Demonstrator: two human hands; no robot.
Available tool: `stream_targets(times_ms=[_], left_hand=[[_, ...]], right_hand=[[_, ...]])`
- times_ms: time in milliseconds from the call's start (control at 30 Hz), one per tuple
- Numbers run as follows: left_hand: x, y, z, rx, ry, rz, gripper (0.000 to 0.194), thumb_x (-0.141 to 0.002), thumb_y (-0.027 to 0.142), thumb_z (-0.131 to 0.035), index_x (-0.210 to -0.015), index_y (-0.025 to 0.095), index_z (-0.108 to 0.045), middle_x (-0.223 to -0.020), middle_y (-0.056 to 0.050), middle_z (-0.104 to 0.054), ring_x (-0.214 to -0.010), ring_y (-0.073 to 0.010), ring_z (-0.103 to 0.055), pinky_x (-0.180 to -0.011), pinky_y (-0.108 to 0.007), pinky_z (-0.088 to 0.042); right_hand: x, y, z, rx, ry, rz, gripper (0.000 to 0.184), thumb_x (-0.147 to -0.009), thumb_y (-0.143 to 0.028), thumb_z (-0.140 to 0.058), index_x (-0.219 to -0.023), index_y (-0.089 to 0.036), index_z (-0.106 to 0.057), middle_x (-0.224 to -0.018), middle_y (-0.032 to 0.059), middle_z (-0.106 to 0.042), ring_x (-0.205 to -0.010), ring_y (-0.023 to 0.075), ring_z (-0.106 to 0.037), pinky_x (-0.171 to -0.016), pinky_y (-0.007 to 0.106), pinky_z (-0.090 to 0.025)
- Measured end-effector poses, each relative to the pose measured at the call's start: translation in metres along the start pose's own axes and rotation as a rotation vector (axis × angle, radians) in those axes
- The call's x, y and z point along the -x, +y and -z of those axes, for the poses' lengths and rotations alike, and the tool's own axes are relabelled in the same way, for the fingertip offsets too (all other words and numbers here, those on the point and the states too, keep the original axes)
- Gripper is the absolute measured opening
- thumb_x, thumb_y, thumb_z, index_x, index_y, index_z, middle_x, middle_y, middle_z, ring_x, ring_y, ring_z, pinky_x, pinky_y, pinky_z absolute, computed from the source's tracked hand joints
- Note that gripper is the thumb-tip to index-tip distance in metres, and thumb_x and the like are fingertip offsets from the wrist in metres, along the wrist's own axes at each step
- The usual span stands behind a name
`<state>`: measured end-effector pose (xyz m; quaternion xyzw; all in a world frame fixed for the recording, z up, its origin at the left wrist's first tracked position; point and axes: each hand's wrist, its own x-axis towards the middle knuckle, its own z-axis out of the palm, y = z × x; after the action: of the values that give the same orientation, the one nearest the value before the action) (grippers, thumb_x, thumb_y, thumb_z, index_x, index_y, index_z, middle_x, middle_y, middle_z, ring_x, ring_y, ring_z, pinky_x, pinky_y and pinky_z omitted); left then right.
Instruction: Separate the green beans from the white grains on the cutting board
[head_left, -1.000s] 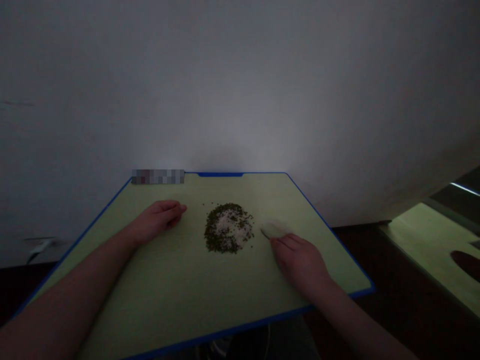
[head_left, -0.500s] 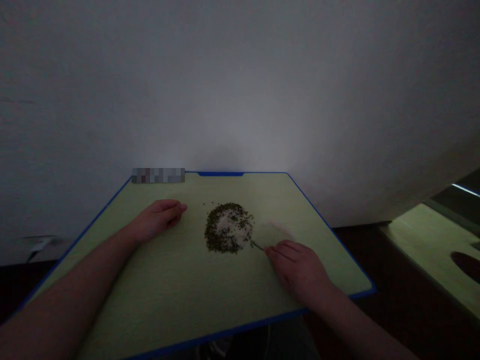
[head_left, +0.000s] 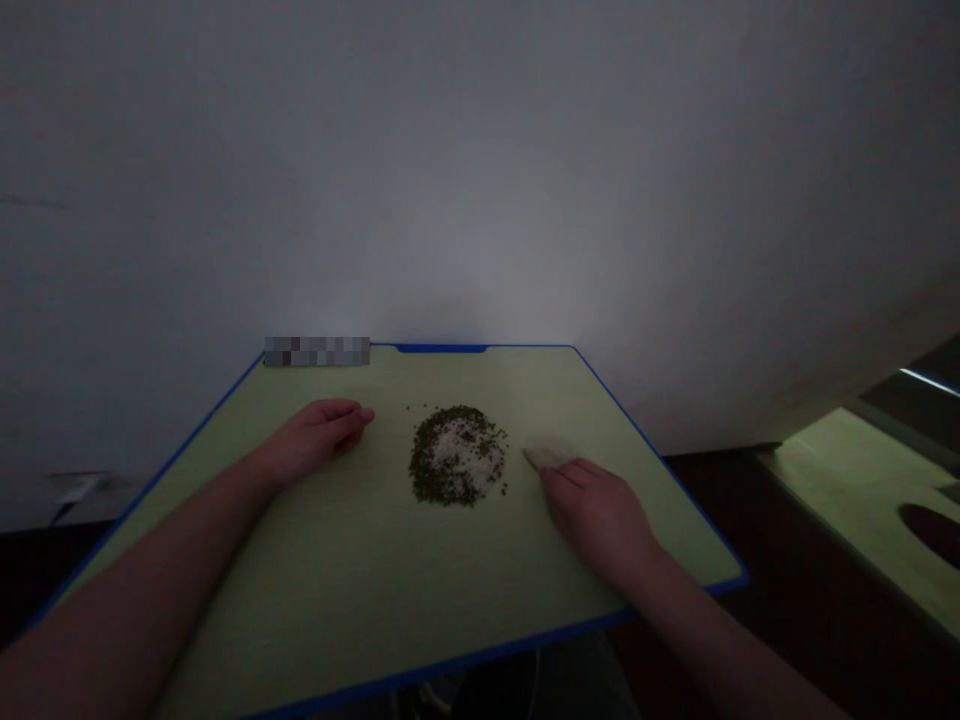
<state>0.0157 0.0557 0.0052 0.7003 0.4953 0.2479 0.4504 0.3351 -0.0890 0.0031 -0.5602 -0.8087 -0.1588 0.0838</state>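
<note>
In the middle of the table lies a round pile of small dark green beans and pale rice-like grains (head_left: 457,455), mixed together, with the pale grains mostly toward its centre and right. My right hand (head_left: 600,515), to the right of this pile, pinches thin tweezers (head_left: 532,457) whose tip points up and left, apart from the pile. Just behind the fingers is a thin patch of pale grains (head_left: 556,447), partly hidden. My left hand (head_left: 319,440) rests on the tabletop left of the pile, its fingers curled closed with nothing visible in them.
The pale yellow table (head_left: 360,590) has a blue edge and stands against a grey wall (head_left: 465,180). A blurred-out strip (head_left: 316,351) lies at its back left corner. A second pale surface (head_left: 847,480) is at the far right. A few stray beans lie behind the pile.
My right hand has drawn the tweezers away from the pile's right edge, slightly up and right, to the pale patch. My left hand has not moved.
</note>
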Motion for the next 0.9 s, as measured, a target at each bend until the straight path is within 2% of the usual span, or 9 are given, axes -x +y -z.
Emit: stream_targets(times_ms=[100,233,333,467,633,800,900], left_hand=[[-0.003,-0.005,0.0,0.027,-0.008,0.011,0.038,-0.075,0.05,-0.047,-0.054,0.019,-0.044,-0.047,0.005,-0.039,-0.042,-0.009,-0.033,-0.043,-0.024,-0.027],[-0.003,-0.006,0.001,0.006,-0.003,0.009,0.037,-0.075,0.049,-0.047,-0.054,0.019,-0.044,-0.047,0.004,-0.039,-0.042,-0.0091,-0.034,-0.042,-0.024,-0.027],[-0.001,-0.003,0.0,-0.004,0.001,0.001,0.038,-0.075,0.049,-0.047,-0.052,0.019,-0.043,-0.046,0.004,-0.04,-0.041,-0.0094,-0.034,-0.043,-0.025,-0.028],[-0.001,-0.002,0.0,0.011,0.01,-0.001,0.038,-0.074,0.049,-0.047,-0.052,0.019,-0.043,-0.045,0.004,-0.04,-0.041,-0.0093,-0.034,-0.043,-0.024,-0.029],[-0.002,-0.005,-0.001,0.031,0.024,0.012,0.036,-0.073,0.049,-0.048,-0.054,0.019,-0.045,-0.047,0.004,-0.04,-0.042,-0.0095,-0.034,-0.042,-0.024,-0.028],[-0.001,-0.001,-0.001,0.025,0.009,0.017,0.036,-0.075,0.048,-0.048,-0.054,0.019,-0.044,-0.047,0.004,-0.039,-0.042,-0.0093,-0.033,-0.042,-0.024,-0.027],[0.001,0.003,-0.001,0.013,0.014,0.02,0.037,-0.074,0.048,-0.048,-0.053,0.019,-0.044,-0.047,0.004,-0.039,-0.043,-0.0093,-0.033,-0.043,-0.024,-0.027]], right_hand=[[0.0,0.003,0.0,0.042,0.005,-0.057,0.025,-0.077,-0.008,-0.046,-0.093,-0.014,-0.064,-0.079,0.0069,-0.067,-0.075,0.0198,-0.057,-0.064,0.032,-0.046],[0.001,-0.008,0.003,0.012,0.049,0.024,0.025,-0.076,-0.008,-0.05,-0.097,-0.013,-0.064,-0.08,0.0069,-0.067,-0.076,0.02,-0.057,-0.067,0.031,-0.047],[-0.001,-0.019,0.005,-0.011,0.014,0.087,0.024,-0.076,-0.007,-0.051,-0.096,-0.014,-0.064,-0.08,0.0065,-0.067,-0.075,0.0191,-0.057,-0.066,0.03,-0.046],[-0.007,-0.019,0.004,0.004,-0.048,0.048,0.022,-0.077,-0.007,-0.051,-0.094,-0.014,-0.064,-0.079,0.0069,-0.066,-0.075,0.0199,-0.057,-0.065,0.031,-0.046],[-0.007,-0.006,0.002,0.073,-0.051,-0.063,0.024,-0.078,-0.008,-0.048,-0.094,-0.015,-0.064,-0.081,0.0074,-0.066,-0.075,0.0207,-0.058,-0.063,0.031,-0.046],[-0.016,0.022,0.016,0.005,0.06,-0.174,0.022,-0.081,-0.013,-0.047,-0.094,-0.017,-0.064,-0.081,0.0064,-0.067,-0.075,0.0188,-0.059,-0.066,0.03,-0.045],[-0.039,0.051,0.022,-0.162,0.068,-0.064,0.02,-0.083,-0.016,-0.046,-0.09,-0.018,-0.065,-0.086,0.0048,-0.067,-0.08,0.0168,-0.059,-0.072,0.028,-0.044]])
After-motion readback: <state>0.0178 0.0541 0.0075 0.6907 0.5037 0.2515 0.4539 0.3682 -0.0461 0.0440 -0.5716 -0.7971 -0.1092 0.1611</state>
